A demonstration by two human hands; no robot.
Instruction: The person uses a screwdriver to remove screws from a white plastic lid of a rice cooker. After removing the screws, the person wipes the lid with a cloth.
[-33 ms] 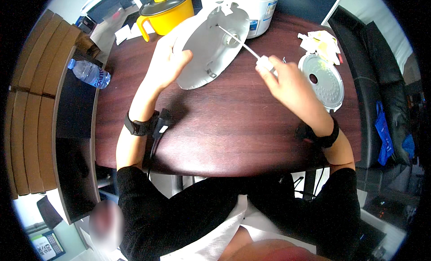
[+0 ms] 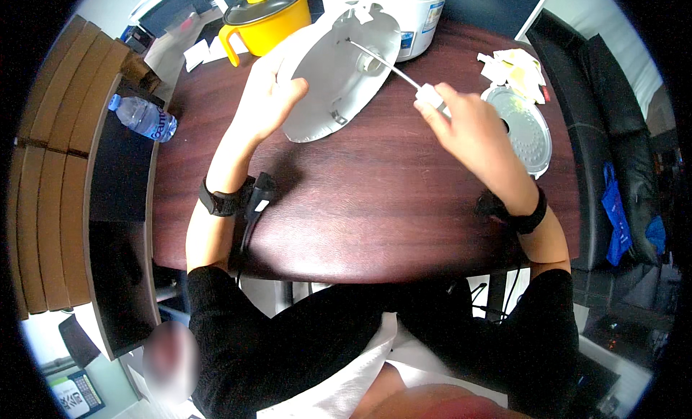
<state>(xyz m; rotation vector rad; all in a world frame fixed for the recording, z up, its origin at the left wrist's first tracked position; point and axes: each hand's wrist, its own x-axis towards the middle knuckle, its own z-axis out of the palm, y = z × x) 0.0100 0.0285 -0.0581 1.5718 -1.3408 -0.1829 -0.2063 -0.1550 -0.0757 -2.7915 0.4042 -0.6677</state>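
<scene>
My left hand (image 2: 270, 105) is closed on the left edge of a large round lid (image 2: 328, 87), white outside and silver-grey inside. It stands tilted up with its inner face toward me; the fingers behind it are hidden. My right hand (image 2: 465, 123) grips a screwdriver (image 2: 407, 78) by its pale handle. The thin shaft slants up and left across the lid, and its tip meets the inner face near the top. A white pot-like appliance body (image 2: 425, 22) is just behind the lid. To the right of my right hand lies a round grey inner plate (image 2: 530, 141).
A yellow pot (image 2: 270, 29) with a dark lid is at the back left. Crumpled yellowish wrappers (image 2: 522, 73) lie at the back right. A black cable plug (image 2: 261, 192) is by my left wrist. A water bottle (image 2: 143, 118) rests beyond the table's left edge.
My right hand has shifted slightly right, and its grip on the screwdriver handle has turned. The tip stays at the same spot on the lid. My left hand holds still.
</scene>
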